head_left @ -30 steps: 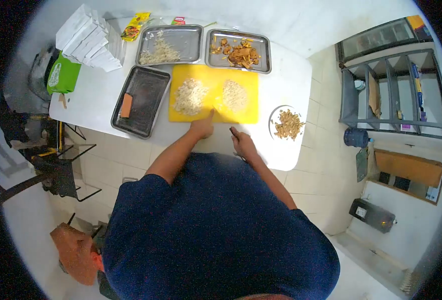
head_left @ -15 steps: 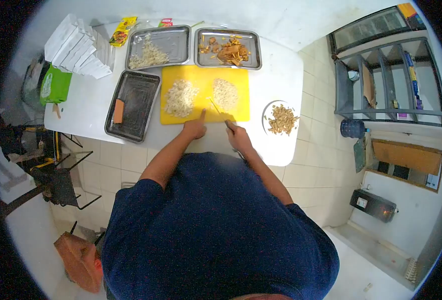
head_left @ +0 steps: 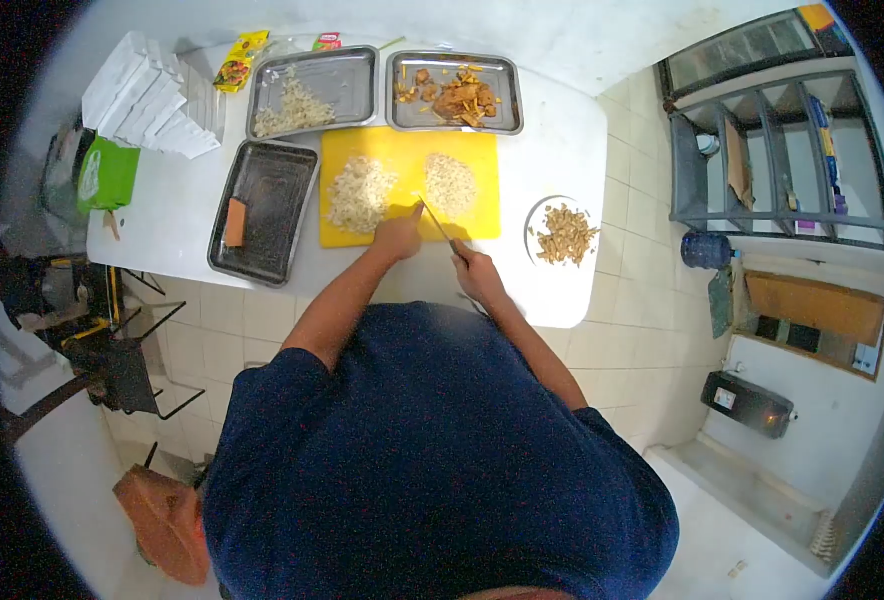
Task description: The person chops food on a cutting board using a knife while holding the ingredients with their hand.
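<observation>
knife [head_left: 438, 226] over yellow board [head_left: 486, 218], gripped in right hand [head_left: 476, 274], left hand [head_left: 399, 238] alongside, its hold unclear

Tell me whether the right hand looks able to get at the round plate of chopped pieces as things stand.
Probably yes: only white tabletop shows between the right hand and the round plate, though the knife it holds may need setting down first.

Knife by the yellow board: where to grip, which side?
The knife looks best gripped by its handle, from the wearer's near right, where the right hand holds it. The slim blade slants away leftward over the yellow board, tip near the left hand, so approaching blade-first seems riskier.
</observation>
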The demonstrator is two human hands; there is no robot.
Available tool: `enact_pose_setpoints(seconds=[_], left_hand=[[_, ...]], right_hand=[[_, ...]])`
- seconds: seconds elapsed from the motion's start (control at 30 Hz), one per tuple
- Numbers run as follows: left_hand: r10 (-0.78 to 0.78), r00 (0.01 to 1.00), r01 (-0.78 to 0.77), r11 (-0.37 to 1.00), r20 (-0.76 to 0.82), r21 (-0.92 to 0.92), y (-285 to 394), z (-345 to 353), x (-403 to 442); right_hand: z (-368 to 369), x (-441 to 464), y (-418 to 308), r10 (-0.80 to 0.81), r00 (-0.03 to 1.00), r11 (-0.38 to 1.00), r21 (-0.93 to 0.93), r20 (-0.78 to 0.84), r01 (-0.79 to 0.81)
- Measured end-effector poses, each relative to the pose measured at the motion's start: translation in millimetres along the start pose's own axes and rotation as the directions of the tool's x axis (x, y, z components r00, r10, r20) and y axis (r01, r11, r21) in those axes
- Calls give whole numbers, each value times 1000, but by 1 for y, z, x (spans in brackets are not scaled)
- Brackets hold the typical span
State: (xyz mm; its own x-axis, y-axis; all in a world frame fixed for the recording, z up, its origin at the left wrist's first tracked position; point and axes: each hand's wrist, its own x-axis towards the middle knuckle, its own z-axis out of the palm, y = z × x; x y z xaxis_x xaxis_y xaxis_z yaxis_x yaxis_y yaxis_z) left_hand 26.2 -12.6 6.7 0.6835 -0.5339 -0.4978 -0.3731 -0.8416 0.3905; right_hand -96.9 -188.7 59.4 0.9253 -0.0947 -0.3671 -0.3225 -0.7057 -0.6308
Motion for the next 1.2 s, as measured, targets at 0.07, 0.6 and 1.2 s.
enact_pose_setpoints(seconds=[0.07, 0.6, 1.2], left_hand=[[-27, 999, 27, 999, 23, 27, -1, 4, 6], [-20, 907, -79, 973, -421, -217, -25, 17, 6], [-61, 775, -132, 958, -629, -255, -51, 9, 9]], right_hand=[[-2, -3, -1, -13, 1000, 1000, 22, 3, 13], [8, 9, 11, -137, 987, 989, 51, -79, 141], [-13, 11, -23, 35, 999, 998, 52, -1, -35]])
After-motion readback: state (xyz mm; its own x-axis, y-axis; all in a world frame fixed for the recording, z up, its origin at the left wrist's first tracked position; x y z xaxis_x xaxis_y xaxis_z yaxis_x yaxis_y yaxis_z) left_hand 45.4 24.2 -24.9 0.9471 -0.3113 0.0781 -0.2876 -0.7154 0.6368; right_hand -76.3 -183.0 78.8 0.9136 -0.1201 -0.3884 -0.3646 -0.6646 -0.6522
